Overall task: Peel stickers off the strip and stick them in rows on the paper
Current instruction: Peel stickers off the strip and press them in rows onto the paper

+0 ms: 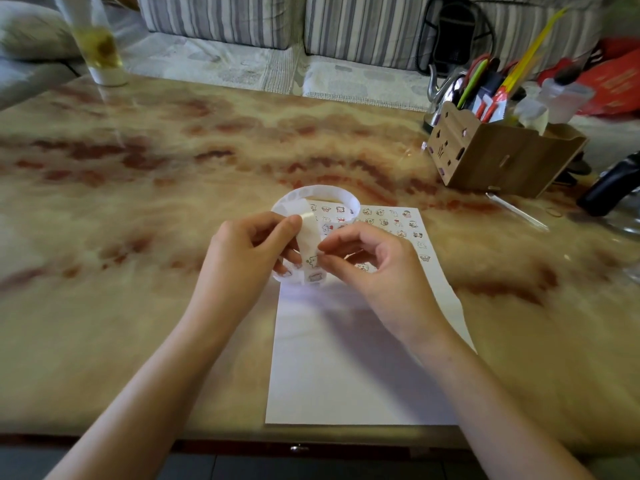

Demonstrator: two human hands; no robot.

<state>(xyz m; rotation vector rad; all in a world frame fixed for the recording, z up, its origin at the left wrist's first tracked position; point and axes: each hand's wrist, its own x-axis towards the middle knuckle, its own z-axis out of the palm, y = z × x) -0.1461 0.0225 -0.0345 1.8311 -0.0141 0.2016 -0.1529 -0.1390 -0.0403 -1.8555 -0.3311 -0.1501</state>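
Observation:
A white sheet of paper [349, 368] lies on the marbled table, with rows of small cartoon stickers [398, 225] across its far end. Above the paper's far left corner I hold a curling white sticker strip [310, 237]. My left hand [249, 258] grips the strip, thumb and fingers curled round it. My right hand [374, 261] pinches at a sticker [313, 260] on the strip with thumb and forefinger. The strip's far loop [322, 192] arches over the paper's top edge.
A wooden desk organiser [498, 157] full of pens and scissors stands at the far right, a black object [609, 188] beside it. A glass bottle [98, 46] stands at the far left corner. A striped sofa [277, 19] runs behind the table.

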